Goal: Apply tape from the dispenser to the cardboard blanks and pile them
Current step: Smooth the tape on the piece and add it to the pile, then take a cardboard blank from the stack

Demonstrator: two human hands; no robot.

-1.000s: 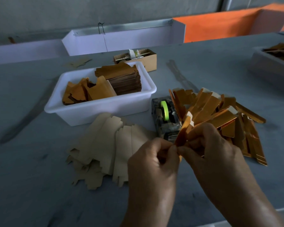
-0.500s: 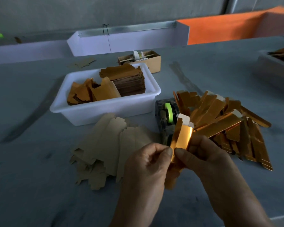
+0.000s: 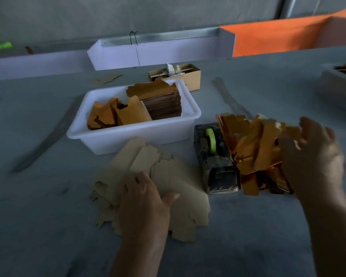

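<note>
Half a second before, both my hands had been together in front of me, pinching one gold blank between their fingertips. By this moment they had parted. My right hand (image 3: 316, 156) had swung out over the heap of gold folded pieces (image 3: 254, 148); it was blurred with motion, its fingers seemed spread, and I could not tell whether it had let go of the piece yet. The blank I had been holding could no longer be picked out from the heap under that hand.

My left hand (image 3: 146, 194) had dropped flat, fingers straight and apart, onto the fan of plain cardboard blanks (image 3: 168, 176), resting on top and gripping none. The tape dispenser (image 3: 214, 156) with its green roll stood between my two hands, just beside the heap on my right hand's inner side. Beyond my left hand sat the white tub (image 3: 132, 134) of stacked blanks.

I judged one piece finished and piled, and the next blank about to be drawn off.
</note>
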